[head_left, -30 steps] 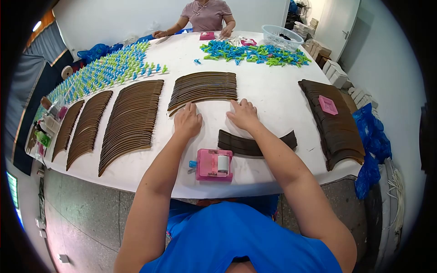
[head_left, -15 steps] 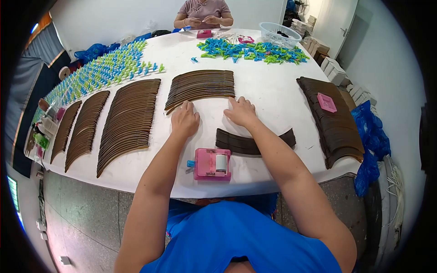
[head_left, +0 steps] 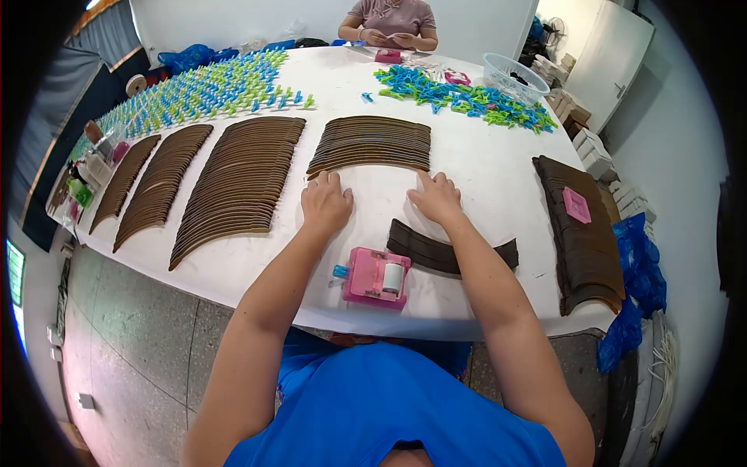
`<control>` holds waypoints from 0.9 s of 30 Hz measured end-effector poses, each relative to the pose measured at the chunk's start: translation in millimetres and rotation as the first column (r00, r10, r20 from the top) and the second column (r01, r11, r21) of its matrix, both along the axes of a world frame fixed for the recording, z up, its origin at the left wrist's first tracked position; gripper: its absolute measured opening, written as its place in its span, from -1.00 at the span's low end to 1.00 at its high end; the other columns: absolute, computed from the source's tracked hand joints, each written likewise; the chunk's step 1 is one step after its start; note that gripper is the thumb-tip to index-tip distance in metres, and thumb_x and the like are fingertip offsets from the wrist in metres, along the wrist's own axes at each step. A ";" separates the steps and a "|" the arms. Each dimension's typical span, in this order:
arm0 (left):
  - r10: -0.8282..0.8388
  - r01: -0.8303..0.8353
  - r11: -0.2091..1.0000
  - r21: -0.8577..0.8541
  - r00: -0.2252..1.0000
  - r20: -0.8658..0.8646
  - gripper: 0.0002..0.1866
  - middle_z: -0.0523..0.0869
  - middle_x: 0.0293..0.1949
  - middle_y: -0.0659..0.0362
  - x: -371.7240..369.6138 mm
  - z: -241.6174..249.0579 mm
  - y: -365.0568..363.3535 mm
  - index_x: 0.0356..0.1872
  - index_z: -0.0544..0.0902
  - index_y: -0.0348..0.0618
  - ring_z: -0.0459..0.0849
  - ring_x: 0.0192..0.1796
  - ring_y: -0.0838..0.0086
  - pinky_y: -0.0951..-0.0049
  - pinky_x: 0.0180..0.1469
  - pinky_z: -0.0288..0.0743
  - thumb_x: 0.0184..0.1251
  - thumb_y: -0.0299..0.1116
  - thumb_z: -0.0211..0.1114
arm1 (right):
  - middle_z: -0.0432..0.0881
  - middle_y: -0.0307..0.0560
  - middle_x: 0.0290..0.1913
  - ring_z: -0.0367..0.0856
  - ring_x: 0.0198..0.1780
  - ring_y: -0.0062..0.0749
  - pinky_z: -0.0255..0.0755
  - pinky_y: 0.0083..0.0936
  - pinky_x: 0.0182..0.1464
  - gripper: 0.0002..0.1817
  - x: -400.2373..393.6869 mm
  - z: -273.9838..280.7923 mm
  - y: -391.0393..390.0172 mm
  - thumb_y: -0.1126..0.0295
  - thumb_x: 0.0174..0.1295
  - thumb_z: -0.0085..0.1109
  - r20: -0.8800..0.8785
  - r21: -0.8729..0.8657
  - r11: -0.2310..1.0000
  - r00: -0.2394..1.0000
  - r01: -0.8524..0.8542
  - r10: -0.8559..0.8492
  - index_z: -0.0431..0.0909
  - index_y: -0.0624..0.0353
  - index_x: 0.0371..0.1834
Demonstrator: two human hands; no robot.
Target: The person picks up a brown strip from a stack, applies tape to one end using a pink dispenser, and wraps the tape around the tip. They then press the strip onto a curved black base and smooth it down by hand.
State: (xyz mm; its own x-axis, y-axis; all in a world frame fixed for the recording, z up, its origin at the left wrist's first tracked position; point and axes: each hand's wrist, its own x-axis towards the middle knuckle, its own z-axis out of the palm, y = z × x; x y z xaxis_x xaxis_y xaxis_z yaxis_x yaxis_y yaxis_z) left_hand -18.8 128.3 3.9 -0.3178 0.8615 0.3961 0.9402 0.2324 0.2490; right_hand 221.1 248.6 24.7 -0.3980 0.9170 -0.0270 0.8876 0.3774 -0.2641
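Note:
A fanned row of curved dark brown strips (head_left: 372,142) lies in front of me, its strips overlapping. My left hand (head_left: 327,204) is at the row's near left corner, fingers bent and closed at the end of the nearest strip. At the near right corner, my right hand (head_left: 437,198) has its fingertips at the other end of that strip. How firmly either hand grips is hard to see. A separate curved dark piece (head_left: 424,247) lies partly beneath my right forearm. Closer to me stands a pink device with a white roller (head_left: 375,279) and a blue knob.
More fanned brown rows (head_left: 237,183) lie to the left. A dark stack (head_left: 583,257) at the right carries a pink frame (head_left: 576,205). Blue and green clips (head_left: 467,101) are heaped at the back, near a clear basin (head_left: 515,78). Another person (head_left: 389,27) sits across the table.
The view has shifted, so the table appears further right. Both hands stay at the row's near corners. The nearest strip's left end, which stuck out slightly, now sits closer in line.

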 end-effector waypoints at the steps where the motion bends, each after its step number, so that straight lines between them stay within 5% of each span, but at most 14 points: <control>1: 0.011 -0.011 1.000 0.000 1.000 0.002 -0.60 0.68 0.13 -0.03 0.2 0.3 -1.1 0.05 0.65 -0.25 0.68 0.16 0.00 -0.04 0.18 0.53 0.44 -0.10 0.32 | 0.44 0.21 0.48 0.41 0.50 0.14 0.29 0.12 0.51 -0.20 0.3 -0.6 -0.2 -0.14 0.38 0.15 0.004 0.011 1.000 1.000 0.005 -0.005 0.38 -0.09 0.66; 27: 0.104 -0.102 0.994 -0.045 0.994 0.044 -0.56 0.63 0.11 -0.05 8.4 9.6 -4.2 0.11 0.68 -0.21 0.65 0.20 0.06 0.00 0.20 0.49 0.47 -0.04 0.30 | 0.50 0.19 0.39 0.48 0.41 0.14 0.35 0.09 0.46 -0.22 11.1 -12.1 3.7 -0.18 0.38 0.24 -0.049 0.073 0.996 0.997 -0.056 0.060 0.46 -0.05 0.60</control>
